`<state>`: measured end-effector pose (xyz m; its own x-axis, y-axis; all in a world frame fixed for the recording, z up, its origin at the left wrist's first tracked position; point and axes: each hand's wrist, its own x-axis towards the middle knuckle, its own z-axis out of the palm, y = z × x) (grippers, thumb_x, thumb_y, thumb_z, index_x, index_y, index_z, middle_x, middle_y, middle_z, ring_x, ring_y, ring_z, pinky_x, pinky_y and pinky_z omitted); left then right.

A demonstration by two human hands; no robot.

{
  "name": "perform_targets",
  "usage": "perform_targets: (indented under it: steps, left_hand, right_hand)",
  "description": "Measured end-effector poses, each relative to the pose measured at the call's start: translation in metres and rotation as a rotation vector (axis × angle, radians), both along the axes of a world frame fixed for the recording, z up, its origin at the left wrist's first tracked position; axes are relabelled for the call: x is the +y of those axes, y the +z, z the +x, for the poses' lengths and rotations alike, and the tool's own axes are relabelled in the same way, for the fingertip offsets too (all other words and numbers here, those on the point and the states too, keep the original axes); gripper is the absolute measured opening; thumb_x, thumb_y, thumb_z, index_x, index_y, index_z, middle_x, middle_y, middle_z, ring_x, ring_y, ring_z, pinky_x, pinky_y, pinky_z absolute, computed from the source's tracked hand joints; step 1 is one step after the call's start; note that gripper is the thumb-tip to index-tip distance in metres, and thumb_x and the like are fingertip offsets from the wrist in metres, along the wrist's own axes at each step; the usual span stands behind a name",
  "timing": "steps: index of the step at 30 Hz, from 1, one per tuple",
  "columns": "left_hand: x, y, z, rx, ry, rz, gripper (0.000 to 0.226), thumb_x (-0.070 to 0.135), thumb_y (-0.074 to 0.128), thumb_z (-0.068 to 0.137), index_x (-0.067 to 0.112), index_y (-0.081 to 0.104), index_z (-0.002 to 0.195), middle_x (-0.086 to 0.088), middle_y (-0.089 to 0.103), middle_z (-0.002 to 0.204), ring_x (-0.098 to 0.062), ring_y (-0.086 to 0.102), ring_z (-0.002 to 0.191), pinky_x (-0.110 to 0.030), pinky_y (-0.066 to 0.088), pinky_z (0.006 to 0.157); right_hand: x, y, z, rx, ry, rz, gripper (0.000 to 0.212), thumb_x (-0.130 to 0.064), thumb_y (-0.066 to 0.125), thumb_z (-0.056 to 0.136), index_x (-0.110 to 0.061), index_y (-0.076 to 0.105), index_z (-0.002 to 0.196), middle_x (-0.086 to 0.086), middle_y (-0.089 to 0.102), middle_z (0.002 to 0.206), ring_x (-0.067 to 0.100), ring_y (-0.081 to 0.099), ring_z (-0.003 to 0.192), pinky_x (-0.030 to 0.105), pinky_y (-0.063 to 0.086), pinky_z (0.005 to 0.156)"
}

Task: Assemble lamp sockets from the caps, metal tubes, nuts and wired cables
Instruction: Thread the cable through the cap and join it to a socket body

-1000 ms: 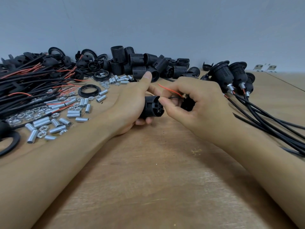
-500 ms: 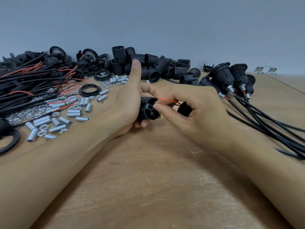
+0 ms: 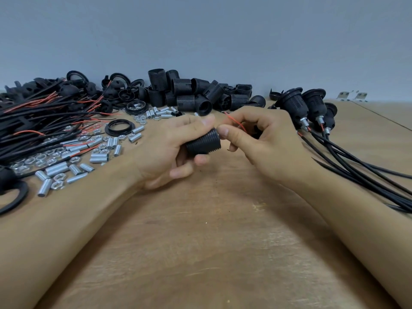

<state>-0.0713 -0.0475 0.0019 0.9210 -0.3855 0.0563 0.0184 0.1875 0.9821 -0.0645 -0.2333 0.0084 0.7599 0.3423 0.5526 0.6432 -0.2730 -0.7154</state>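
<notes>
- While the left hand curled round the ribbed black socket body, thumb on top and fingers wrapped beneath, that piece sat lifted off the wooden table, lying on its side.
- Right against the socket body's open end, the right hand had its fingers curled in, thumb and forefinger pinching close; a thin red wire rose out of that grip, and a dark part behind the fingers was too hidden to name.
- Just behind the socket body, against the grey wall, lay a heap of loose socket shells, some upright, some tipped over.
- Left of the socket body, metal tubes and nuts were scattered across the table, with a black ring among them.
- Further left of the socket body, a thick bundle of wired cables stretched out, red tips showing, with caps piled behind it.
- Right of the socket body, three finished sockets lay in a row, their black leads trailing toward the near right edge.
- Far right of the socket body, by the wall, sat two small metal brackets.
</notes>
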Motion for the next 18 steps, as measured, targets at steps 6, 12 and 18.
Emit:
perform_targets:
  steps: [6,12,18]
  left_hand:
    - [-0.014,-0.001,0.000,-0.029,0.244,0.044,0.061,0.051,0.031,0.104,0.001,0.059,0.081,-0.016,0.061,0.064,-0.016,0.044,0.037,-0.012,0.024,0.030]
    - [-0.018,-0.005,0.000,-0.015,0.370,0.141,0.069,0.058,0.026,0.103,0.016,0.060,0.061,-0.016,0.056,0.052,-0.014,0.029,0.029,-0.012,0.022,0.037]
    - [-0.012,-0.006,0.004,0.046,0.262,0.072,0.068,0.054,0.030,0.104,0.014,0.060,0.058,-0.014,0.056,0.054,-0.013,0.030,0.030,-0.010,0.020,0.033]
  right_hand:
    - [0.005,-0.001,-0.006,-0.122,-0.023,-0.105,0.026,-0.013,0.071,0.089,-0.028,0.062,0.070,-0.024,0.060,0.061,0.001,0.055,0.061,0.011,0.038,0.062]
    - [0.009,-0.003,-0.010,-0.202,-0.066,-0.138,0.038,-0.011,0.072,0.088,-0.039,0.052,0.071,-0.023,0.051,0.060,-0.006,0.051,0.064,0.007,0.035,0.062]
    - [0.012,-0.002,-0.010,-0.286,-0.116,-0.230,0.015,-0.016,0.066,0.091,-0.008,0.068,0.078,-0.005,0.057,0.068,0.011,0.050,0.066,0.017,0.037,0.064]
